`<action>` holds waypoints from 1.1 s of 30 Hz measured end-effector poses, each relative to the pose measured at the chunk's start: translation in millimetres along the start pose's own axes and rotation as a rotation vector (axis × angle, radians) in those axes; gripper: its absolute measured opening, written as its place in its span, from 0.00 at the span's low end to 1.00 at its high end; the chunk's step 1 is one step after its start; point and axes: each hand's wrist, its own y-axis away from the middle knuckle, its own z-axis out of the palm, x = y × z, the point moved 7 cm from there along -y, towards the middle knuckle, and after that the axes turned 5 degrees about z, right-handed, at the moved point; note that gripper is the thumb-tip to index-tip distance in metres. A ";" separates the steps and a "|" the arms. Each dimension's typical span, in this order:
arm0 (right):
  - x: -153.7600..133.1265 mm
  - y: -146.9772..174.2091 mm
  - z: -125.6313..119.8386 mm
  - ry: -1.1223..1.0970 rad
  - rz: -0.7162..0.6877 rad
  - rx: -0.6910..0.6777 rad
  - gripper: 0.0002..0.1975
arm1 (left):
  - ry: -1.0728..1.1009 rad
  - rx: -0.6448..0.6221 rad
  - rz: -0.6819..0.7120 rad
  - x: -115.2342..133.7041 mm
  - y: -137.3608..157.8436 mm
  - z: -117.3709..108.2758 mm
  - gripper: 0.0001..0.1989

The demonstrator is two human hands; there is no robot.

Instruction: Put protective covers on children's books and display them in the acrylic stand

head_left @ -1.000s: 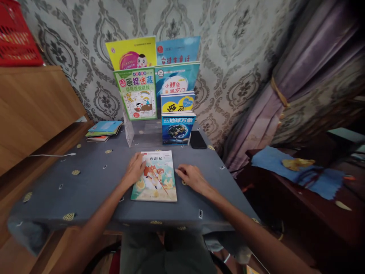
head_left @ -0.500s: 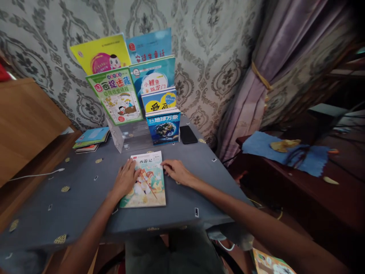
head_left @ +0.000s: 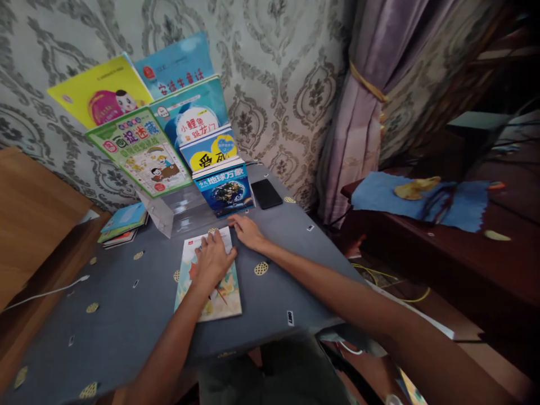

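Note:
A paperback storybook with an illustrated pale cover lies flat near the front of the desk. My left hand rests on its upper half, fingers spread, covering most of the title. Just beyond the book's top right corner is my right hand, fingers loosely extended and nothing visible in them. Its fingertips are close below the blue earth book, which stands at the front of a clear display rack. I cannot tell whether they touch it.
Behind it the rack holds a green picture book, a yellow book and several blue ones. A black phone lies right of the rack. Several stacked books and a white cable are at left. A blue cloth covers part of the dark side table.
My left hand has slid from the storybook's left edge onto its middle. My right hand has left the book's right edge and moved up toward the rack. The view has shifted.

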 end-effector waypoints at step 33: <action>-11.5 19.9 -12.6 -0.167 0.008 -0.128 0.20 | -0.197 -0.101 0.261 -1.2 18.9 -4.5 0.15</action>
